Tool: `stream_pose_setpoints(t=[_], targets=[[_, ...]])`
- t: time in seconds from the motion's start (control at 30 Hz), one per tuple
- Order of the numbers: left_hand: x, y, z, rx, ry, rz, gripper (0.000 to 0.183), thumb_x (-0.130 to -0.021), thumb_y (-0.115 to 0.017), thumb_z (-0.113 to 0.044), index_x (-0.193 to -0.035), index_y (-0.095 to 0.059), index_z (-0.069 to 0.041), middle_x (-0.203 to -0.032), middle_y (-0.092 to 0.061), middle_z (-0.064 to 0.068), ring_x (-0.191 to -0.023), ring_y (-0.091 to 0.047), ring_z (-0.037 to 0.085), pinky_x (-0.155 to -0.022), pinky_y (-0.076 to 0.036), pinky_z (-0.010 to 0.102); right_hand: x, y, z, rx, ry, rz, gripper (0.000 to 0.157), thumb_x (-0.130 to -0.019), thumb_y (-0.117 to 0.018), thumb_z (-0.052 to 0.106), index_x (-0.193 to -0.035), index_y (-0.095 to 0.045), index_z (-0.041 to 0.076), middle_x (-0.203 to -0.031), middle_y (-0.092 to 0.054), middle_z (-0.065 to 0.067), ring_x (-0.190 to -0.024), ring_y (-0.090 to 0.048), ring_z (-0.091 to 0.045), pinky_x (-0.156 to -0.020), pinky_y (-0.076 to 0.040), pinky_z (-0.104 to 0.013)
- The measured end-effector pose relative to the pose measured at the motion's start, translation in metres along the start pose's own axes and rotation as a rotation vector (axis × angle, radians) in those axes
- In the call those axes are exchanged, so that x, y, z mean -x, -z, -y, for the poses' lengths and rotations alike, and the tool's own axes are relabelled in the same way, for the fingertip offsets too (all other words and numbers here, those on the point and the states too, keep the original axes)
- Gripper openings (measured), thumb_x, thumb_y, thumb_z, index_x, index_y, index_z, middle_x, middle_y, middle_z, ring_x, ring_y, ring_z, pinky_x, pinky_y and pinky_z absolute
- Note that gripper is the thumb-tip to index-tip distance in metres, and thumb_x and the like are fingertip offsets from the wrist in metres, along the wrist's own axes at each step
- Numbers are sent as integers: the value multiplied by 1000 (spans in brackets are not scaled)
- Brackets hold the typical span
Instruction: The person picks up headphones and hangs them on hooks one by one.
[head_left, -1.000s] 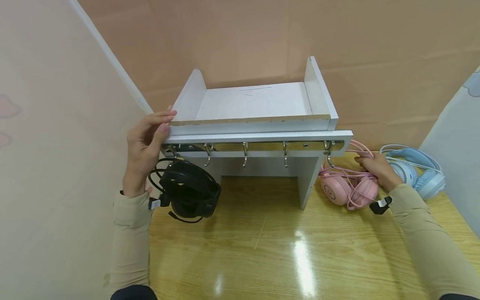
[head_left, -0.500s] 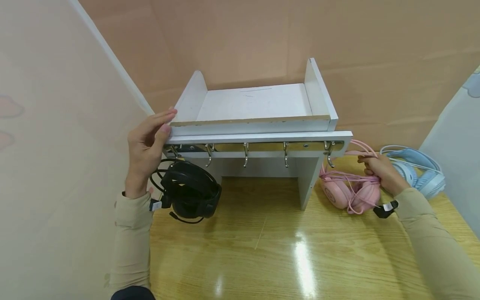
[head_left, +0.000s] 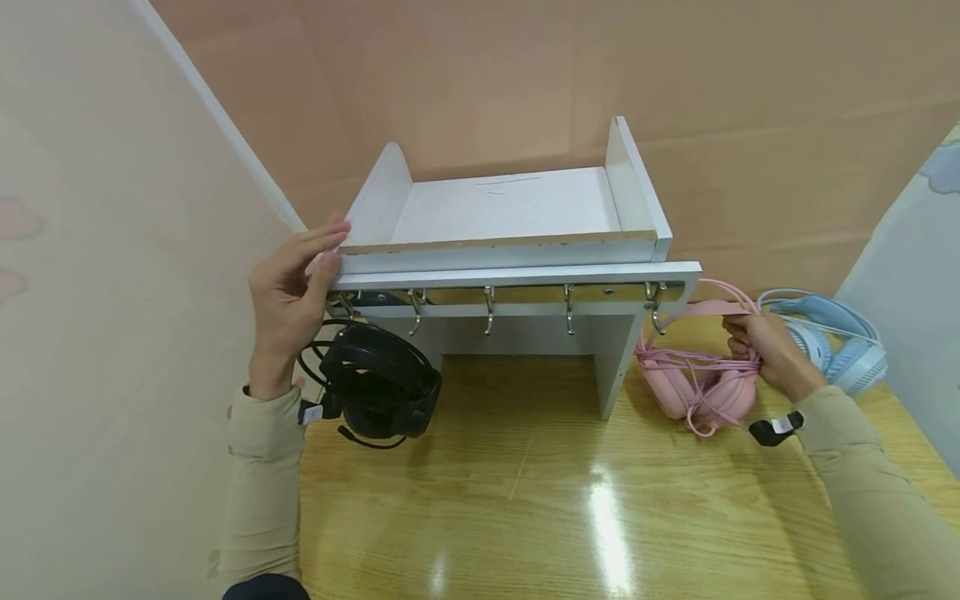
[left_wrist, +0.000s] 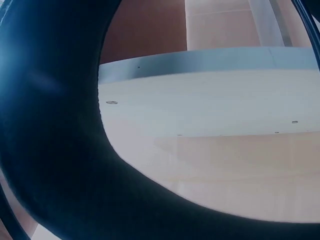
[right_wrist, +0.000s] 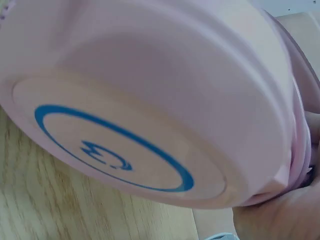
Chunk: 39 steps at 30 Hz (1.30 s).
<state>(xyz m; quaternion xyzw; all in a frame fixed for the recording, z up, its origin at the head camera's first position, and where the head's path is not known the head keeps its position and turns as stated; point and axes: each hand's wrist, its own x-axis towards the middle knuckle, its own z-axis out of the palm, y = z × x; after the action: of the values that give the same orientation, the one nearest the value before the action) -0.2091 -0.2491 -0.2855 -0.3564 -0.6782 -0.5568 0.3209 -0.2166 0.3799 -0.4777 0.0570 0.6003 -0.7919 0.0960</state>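
My left hand (head_left: 288, 287) rests at the left end of the white hook rack (head_left: 480, 275), fingers extended over the corner and thumb against the front board. Below it, a black headset (head_left: 390, 367) with a microphone boom hangs at the leftmost hook; its dark band (left_wrist: 55, 140) fills much of the left wrist view. At the right, my right hand (head_left: 772, 350) grips the pink headphones (head_left: 667, 387) by the headband, with the pink cable bundled near the fingers. In the right wrist view, one pink ear cup (right_wrist: 150, 100) with a blue ring hides most of the hand.
Several metal hooks (head_left: 490, 308) line the rack's front rail. Light blue headphones (head_left: 858, 362) lie on the wooden table (head_left: 525, 500) just right of my right hand. A white panel (head_left: 150, 333) stands at the left, and a brown backdrop (head_left: 510, 83) behind.
My right hand has shifted slightly right and nearer, with the pink headphones turning in its grip and their ear cups moving slightly nearer. The left hand and black headset stay put.
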Motion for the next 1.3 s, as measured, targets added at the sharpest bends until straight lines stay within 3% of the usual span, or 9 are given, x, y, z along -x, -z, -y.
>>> stream_pose_setpoints(t=[0.23, 0.53, 0.77, 1.03, 1.3], targets=[[1, -2, 2, 48, -5, -4, 19, -98, -69, 7, -111, -72, 21, -120, -78, 20, -131, -69, 35, -111, -57, 37, 9, -7, 1, -46, 39, 57, 43, -113, -32, 6, -73, -43, 15, -65, -15, -3, -54, -7, -15, -53, 3, -36], [1, -3, 1, 39, 15, -14, 18, -96, -70, 8, -107, -69, 22, -117, -76, 17, -126, -71, 33, -97, -63, 33, 24, -14, 7, -81, 102, 16, 44, -111, -29, 1, -72, -43, 17, -58, -19, 1, -56, -1, -18, -55, 8, -37], [1, -4, 3, 69, 13, -36, 20, -95, -72, 6, -103, -65, 23, -112, -76, 14, -124, -72, 32, -94, -65, 32, 39, -20, 9, -102, 170, -19, 45, -110, -31, -2, -71, -47, 15, -50, -34, 7, -56, -1, -21, -55, 8, -38], [1, -1, 0, 97, 9, -37, 22, -95, -74, 4, -102, -65, 23, -108, -76, 12, -124, -73, 31, -93, -65, 31, 56, -35, 20, -215, 263, -35, 44, -109, -31, -7, -73, -51, 10, -64, -16, -4, -57, 0, -22, -52, 7, -34], [-1, 0, -2, 124, 17, -41, 21, -95, -73, 4, -102, -65, 22, -106, -76, 13, -124, -73, 31, -95, -65, 32, 74, -51, 34, -273, 322, -34, 50, -111, -32, -5, -67, -51, 7, -59, -18, -4, -54, 1, -21, -50, 8, -33]])
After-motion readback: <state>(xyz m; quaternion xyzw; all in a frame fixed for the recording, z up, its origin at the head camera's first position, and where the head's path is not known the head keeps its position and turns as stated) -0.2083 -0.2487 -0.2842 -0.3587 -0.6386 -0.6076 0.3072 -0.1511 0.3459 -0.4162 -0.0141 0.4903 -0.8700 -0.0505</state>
